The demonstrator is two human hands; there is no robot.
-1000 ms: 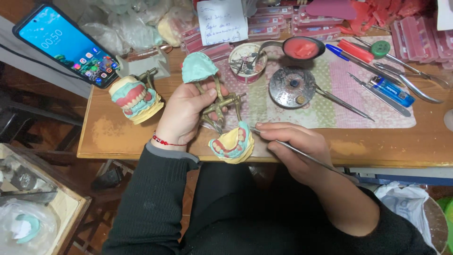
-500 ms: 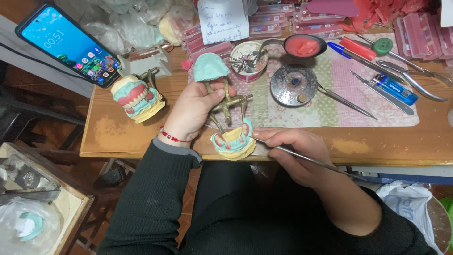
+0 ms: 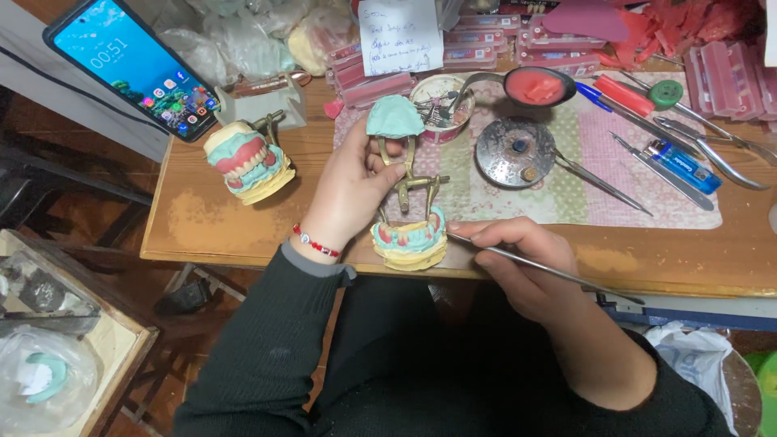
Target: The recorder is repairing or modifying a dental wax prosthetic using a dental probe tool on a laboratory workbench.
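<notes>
My left hand grips the brass frame of an open dental articulator that stands at the table's front edge. Its upper teal plaster cast is tipped back and up. The lower cast, teal and cream with pink wax and teeth, rests on the wood. My right hand pinches a thin metal wax tool like a pen, its tip touching the right side of the lower cast.
A second model with closed teeth stands to the left, near a propped phone. On the patterned mat lie a round metal lid, a bowl of pink wax, tweezers, pens and a blue lighter. Pink tooth strips line the back.
The upper cast has swung a little higher and back. My right hand has brought the tool's tip in against the lower cast.
</notes>
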